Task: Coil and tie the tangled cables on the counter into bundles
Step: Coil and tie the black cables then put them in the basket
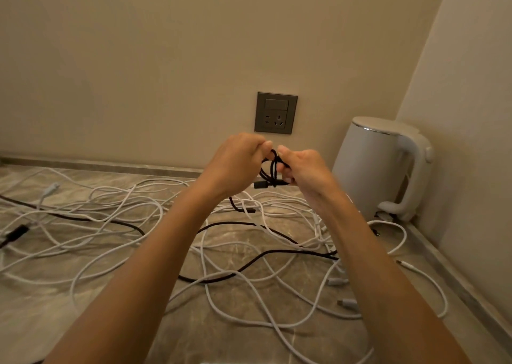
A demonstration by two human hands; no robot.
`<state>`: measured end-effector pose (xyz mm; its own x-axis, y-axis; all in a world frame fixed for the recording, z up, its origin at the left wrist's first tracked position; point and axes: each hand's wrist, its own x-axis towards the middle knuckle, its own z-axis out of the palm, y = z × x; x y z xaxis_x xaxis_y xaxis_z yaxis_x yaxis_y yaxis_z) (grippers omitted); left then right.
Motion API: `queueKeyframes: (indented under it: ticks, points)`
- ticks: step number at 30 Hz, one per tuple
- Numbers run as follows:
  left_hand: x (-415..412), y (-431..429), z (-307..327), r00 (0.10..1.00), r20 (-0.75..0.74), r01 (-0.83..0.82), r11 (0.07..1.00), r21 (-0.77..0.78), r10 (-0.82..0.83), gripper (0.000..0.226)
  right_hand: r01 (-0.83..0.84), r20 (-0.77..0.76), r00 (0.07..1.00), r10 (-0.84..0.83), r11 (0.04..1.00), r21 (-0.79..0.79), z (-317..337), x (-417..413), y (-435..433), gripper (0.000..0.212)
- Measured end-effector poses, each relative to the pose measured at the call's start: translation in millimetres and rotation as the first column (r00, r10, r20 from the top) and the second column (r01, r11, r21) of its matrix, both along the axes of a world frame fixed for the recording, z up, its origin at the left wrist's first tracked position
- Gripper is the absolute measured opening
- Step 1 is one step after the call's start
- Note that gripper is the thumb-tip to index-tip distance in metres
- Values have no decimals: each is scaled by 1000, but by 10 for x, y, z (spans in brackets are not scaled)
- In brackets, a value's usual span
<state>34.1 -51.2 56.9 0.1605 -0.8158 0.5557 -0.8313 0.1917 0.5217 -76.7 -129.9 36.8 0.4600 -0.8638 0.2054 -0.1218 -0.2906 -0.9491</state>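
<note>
Two-handed grip on a small black coil [273, 170]: left hand [235, 164] pinching the top loops from the left, right hand [304, 172] curled round the right side, plug end poking out leftward underneath. Held in the air between both hands, above the counter [36, 322] and in front of the socket [276, 113]. Several tight loops of thin dark cord. Spread loose on the counter below, tangled white cables [204, 253] crossed by a black cable [291, 251]. Kettle [379, 170] at right, in the corner.
</note>
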Motion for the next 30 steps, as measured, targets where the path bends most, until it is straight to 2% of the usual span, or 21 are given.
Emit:
queueKeyframes:
  ticks: [3, 5, 9, 13, 16, 20, 26, 30]
  points:
    - [-78, 1, 7, 984, -126, 130, 991, 44, -123, 30, 89, 175, 979, -105, 991, 100, -45, 5, -33, 37]
    - [-137, -1, -16, 965, -200, 183, 981, 61, -167, 30, 68, 310, 941, -135, 973, 218, -63, 18, -47, 40]
    - [-197, 3, -35, 914, -325, 302, 942, 143, -244, 29, -110, 575, 797, -184, 892, 439, -33, -8, -113, 33]
    - [-171, -7, -47, 927, -286, 307, 930, 202, -244, 31, -343, 749, 642, -163, 813, 470, -19, -70, -181, 38]
    - [-138, -26, -65, 934, -277, 290, 933, 215, -227, 31, -444, 807, 575, -134, 777, 446, -1, -87, -199, 44]
    - [-86, -66, -101, 953, -240, 237, 947, 215, -184, 31, -533, 842, 531, -98, 734, 421, 34, -112, -171, 59]
    - [-21, -83, -148, 964, -213, 211, 943, 258, -158, 32, -611, 834, 551, 24, 693, 383, 70, -147, -129, 62]
    - [25, -90, -169, 982, -130, 171, 946, 275, -139, 31, -618, 808, 586, 64, 681, 394, 64, -190, -134, 57]
